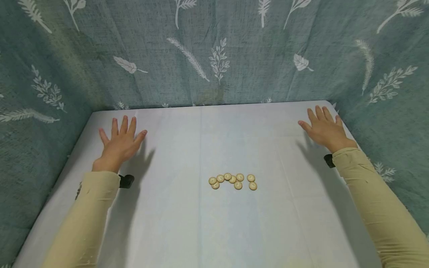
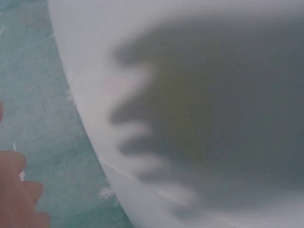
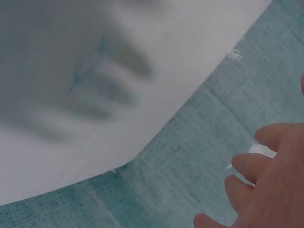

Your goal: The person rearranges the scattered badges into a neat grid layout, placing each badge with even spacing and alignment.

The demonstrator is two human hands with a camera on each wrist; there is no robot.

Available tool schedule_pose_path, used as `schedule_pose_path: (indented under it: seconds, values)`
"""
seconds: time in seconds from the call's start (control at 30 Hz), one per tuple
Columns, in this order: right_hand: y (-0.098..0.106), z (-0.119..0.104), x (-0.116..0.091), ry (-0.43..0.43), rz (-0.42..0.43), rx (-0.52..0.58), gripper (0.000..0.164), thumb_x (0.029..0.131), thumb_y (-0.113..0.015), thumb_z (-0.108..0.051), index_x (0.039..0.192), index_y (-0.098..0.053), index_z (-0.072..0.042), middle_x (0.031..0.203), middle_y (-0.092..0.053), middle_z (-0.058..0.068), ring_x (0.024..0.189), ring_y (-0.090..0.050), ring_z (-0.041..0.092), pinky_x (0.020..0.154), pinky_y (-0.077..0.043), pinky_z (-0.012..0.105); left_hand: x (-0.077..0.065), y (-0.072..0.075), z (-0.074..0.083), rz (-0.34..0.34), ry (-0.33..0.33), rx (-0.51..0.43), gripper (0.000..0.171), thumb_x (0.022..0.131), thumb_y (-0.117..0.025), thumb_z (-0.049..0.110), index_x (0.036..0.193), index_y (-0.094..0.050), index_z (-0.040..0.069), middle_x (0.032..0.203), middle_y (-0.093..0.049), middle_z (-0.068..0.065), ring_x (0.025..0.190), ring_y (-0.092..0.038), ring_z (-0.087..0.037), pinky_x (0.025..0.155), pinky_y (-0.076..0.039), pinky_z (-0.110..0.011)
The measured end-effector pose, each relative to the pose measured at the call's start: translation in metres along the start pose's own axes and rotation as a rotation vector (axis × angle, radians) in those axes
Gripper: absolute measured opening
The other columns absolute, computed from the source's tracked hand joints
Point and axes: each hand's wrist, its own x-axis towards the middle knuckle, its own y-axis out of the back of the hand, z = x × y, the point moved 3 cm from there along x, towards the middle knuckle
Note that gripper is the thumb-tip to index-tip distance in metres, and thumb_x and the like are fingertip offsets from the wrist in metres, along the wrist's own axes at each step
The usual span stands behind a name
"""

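Note:
Several round cream-coloured buttons lie on the white table, a little right of the middle in the head view. Some of them touch, and two sit slightly apart at the right end of the group. My left hand hovers over the far left of the table with its fingers spread, holding nothing. Over the far right corner my right hand is also spread and holds nothing. Both hands are well away from the buttons and cast shadows on the white surface. The wrist views show only fingers, shadows, table and cloth.
A blue-green cloth with white leaf prints rises behind the table and along both sides. The table's far edge meets this cloth. Dark straps show below each sleeve cuff.

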Motion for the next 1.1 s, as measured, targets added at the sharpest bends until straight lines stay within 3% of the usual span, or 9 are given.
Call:
schedule_pose_path:
  seconds: [0.2, 0.3, 0.43, 0.5, 0.57, 0.67, 0.77, 0.97, 1.1]
  values:
    - [-0.001, 0.001, 0.002, 0.005, -0.002, -0.016, 0.080, 0.089, -0.013, -0.060, 0.142, 0.000, -0.001, 0.144, 0.010, 0.026, 0.129, 0.015, 0.041, 0.094, 0.008, 0.064, 0.000, -0.001, 0.001, -0.004, -0.004, 0.000, 0.074, 0.087, -0.009, 0.062, 0.142, 0.010, 0.015, 0.144, 0.020, -0.015, 0.121, 0.035, -0.032, 0.081, 0.028, -0.062]
    - [-0.001, 0.002, 0.003, 0.000, 0.003, -0.030, 0.080, 0.089, -0.012, -0.060, 0.142, 0.000, -0.001, 0.144, 0.010, 0.026, 0.129, 0.015, 0.041, 0.094, 0.006, 0.064, -0.001, -0.001, 0.002, 0.004, -0.010, -0.005, 0.075, 0.088, -0.010, 0.062, 0.143, 0.007, 0.014, 0.146, 0.015, -0.016, 0.126, 0.027, -0.036, 0.085, 0.022, -0.064]
    - [0.002, 0.001, 0.004, -0.001, 0.084, -0.039, 0.077, 0.090, -0.012, -0.058, 0.142, -0.009, 0.000, 0.144, -0.002, 0.027, 0.131, 0.006, 0.041, 0.095, 0.000, 0.064, -0.004, -0.001, 0.009, 0.052, -0.055, -0.114, 0.071, 0.090, -0.023, 0.057, 0.144, -0.014, 0.010, 0.144, -0.017, -0.020, 0.128, -0.016, -0.041, 0.096, -0.008, -0.062]
    - [0.003, -0.001, 0.003, 0.001, 0.149, -0.031, 0.074, 0.092, -0.014, -0.056, 0.140, -0.019, 0.001, 0.141, -0.015, 0.028, 0.130, -0.007, 0.043, 0.095, -0.008, 0.063, -0.005, -0.005, 0.015, 0.071, -0.086, -0.184, 0.064, 0.091, -0.031, 0.052, 0.139, -0.029, 0.009, 0.135, -0.037, -0.020, 0.116, -0.038, -0.039, 0.091, -0.026, -0.057]
    - [0.003, -0.002, 0.001, -0.006, 0.193, 0.001, 0.072, 0.092, -0.015, -0.055, 0.137, -0.028, 0.000, 0.135, -0.027, 0.028, 0.124, -0.021, 0.044, 0.092, -0.018, 0.062, -0.007, -0.011, 0.022, 0.084, -0.103, -0.245, 0.054, 0.092, -0.038, 0.046, 0.131, -0.043, 0.009, 0.123, -0.049, -0.016, 0.104, -0.048, -0.034, 0.084, -0.036, -0.052]
    - [0.002, -0.004, -0.003, -0.007, 0.264, 0.087, 0.063, 0.094, -0.023, -0.050, 0.128, -0.044, -0.001, 0.121, -0.047, 0.026, 0.106, -0.044, 0.043, 0.080, -0.034, 0.057, -0.010, -0.023, 0.038, 0.091, -0.133, -0.300, 0.041, 0.092, -0.043, 0.039, 0.119, -0.054, 0.011, 0.109, -0.057, -0.011, 0.095, -0.051, -0.028, 0.079, -0.040, -0.046]
    - [-0.003, -0.010, -0.007, 0.030, 0.324, 0.186, 0.051, 0.094, -0.034, -0.043, 0.115, -0.056, -0.002, 0.105, -0.058, 0.021, 0.089, -0.054, 0.036, 0.071, -0.040, 0.051, -0.016, -0.035, 0.054, 0.111, -0.169, -0.368, 0.032, 0.091, -0.048, 0.035, 0.110, -0.059, 0.011, 0.101, -0.060, -0.006, 0.091, -0.053, -0.024, 0.076, -0.042, -0.041]
    - [-0.024, -0.036, -0.006, 0.135, 0.324, 0.383, 0.036, 0.093, -0.043, -0.037, 0.100, -0.063, -0.008, 0.089, -0.064, 0.010, 0.079, -0.057, 0.022, 0.067, -0.042, 0.040, -0.030, -0.057, 0.089, 0.141, -0.244, -0.467, 0.019, 0.089, -0.055, 0.028, 0.099, -0.062, 0.014, 0.093, -0.061, -0.001, 0.085, -0.055, -0.016, 0.075, -0.044, -0.035]
    - [-0.038, -0.056, -0.007, 0.169, 0.288, 0.486, 0.033, 0.092, -0.046, -0.037, 0.100, -0.063, -0.010, 0.090, -0.065, 0.009, 0.081, -0.059, 0.020, 0.069, -0.043, 0.038, -0.036, -0.070, 0.113, 0.073, -0.259, -0.511, 0.018, 0.086, -0.058, 0.029, 0.098, -0.062, 0.016, 0.092, -0.061, 0.003, 0.082, -0.056, -0.013, 0.074, -0.045, -0.033]
